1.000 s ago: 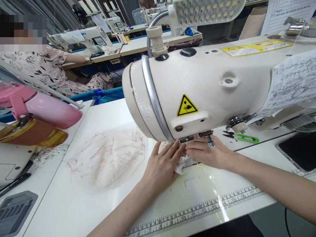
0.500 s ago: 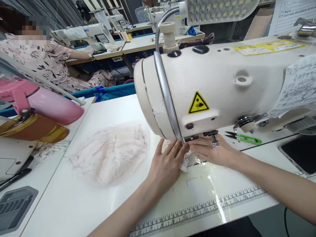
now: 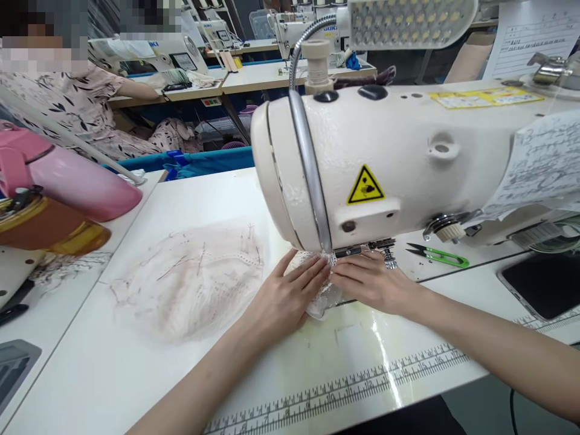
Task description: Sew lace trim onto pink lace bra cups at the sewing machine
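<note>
White lace fabric (image 3: pixel 319 305) lies under the needle end of a cream sewing machine (image 3: pixel 408 145). My left hand (image 3: pixel 287 293) rests flat on this lace, fingers stretched toward the presser foot. From the other side my right hand (image 3: pixel 378 281) grips the lace edge close to the needle area, its fingers pressed together and the thumb hidden. The fingertips of both hands nearly meet beneath the machine head, which overhangs the stitching point. A pale sheer piece with reddish thread lines (image 3: pixel 194 284) is spread on the table left of my left hand.
Green thread snips (image 3: pixel 439 255) and a dark-screened phone (image 3: pixel 539 284) lie to the right. A printed ruler (image 3: pixel 326 399) runs along the front edge. At left stand a pink bottle (image 3: pixel 86 181) and an amber cup (image 3: pixel 54 226). A person (image 3: pixel 58 103) sits beyond.
My left hand has slid left and slightly back from the needle. My right hand has shifted a little left, and more lace shows in front of the fingers. The view has turned slightly.
</note>
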Motion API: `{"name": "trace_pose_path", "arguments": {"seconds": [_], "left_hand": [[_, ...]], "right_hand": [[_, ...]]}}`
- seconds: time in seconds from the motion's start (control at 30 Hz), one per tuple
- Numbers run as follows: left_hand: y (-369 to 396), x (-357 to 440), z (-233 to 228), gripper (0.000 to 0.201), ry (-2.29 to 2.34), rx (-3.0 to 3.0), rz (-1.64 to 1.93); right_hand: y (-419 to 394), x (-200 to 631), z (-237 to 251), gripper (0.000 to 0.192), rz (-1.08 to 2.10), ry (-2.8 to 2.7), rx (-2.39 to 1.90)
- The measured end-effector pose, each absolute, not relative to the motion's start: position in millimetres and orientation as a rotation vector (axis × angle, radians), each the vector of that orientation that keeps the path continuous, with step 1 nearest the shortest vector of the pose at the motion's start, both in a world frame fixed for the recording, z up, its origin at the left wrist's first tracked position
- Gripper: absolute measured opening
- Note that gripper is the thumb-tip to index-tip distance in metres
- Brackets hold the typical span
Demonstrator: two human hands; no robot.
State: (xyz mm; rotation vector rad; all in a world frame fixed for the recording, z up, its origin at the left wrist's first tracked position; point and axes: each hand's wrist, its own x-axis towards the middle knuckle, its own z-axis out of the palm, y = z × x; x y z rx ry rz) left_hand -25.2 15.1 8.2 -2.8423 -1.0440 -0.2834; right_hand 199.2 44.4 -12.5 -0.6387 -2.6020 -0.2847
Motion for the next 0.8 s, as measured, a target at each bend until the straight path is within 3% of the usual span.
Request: {"name": "trace_pose_path", "arguments": {"seconds": [0.8], "left_hand": [[4.5,-5.0,3.6,0.045,-1.178,-2.587,-0.353]], "right_hand": [[44.2,203.1,-8.7,0.019,-0.332,-2.553,-0.674]]}}
